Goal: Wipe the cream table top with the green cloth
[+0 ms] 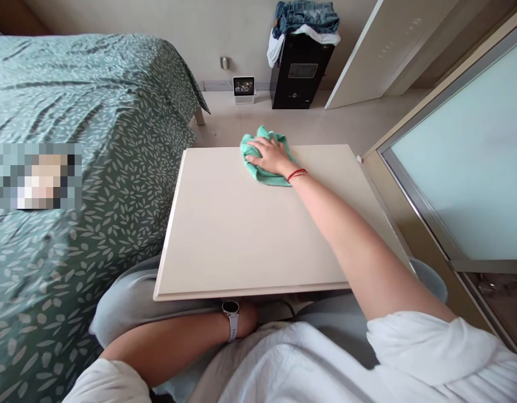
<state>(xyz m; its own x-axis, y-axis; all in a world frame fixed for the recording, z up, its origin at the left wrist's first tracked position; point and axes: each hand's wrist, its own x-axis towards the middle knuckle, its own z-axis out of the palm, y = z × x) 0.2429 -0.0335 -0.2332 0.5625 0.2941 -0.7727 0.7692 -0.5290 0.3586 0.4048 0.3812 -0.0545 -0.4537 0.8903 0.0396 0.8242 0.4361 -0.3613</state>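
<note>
Bedroom floor of pale tile runs back to a wall, and against that floor stands a small cream bench (241,235) pulled over the person's lap, its near edge just above the knees so the whole top lies within arm's reach. On the far edge of the bench, about midway along it, lies a crumpled green cloth (264,154), bunched rather than spread, which gives the palm a thick pad to press on. The right hand (270,155) lies flat on top of that cloth, fingers (258,148) spread and only slightly curled, pressing down on it rather than pinching it; the arm is stretched nearly straight across the bench to get there, and a red string sits around the wrist. The left hand (246,316) is tucked under the near edge of the bench, mostly hidden by the top, so I cannot tell whether its fingers are open or gripping anything; a watch (231,309) shows on that wrist, and the hand may be steadying the bench from below. Left of the bench a bed (73,112) with a green leaf-pattern cover stands close alongside. Beyond the bench, against the wall, a black cabinet (300,73) carries a heap of clothes (304,19), with a small white screen (243,89) on the floor beside it. Right of the bench a frosted glass door (464,162) runs along.
</note>
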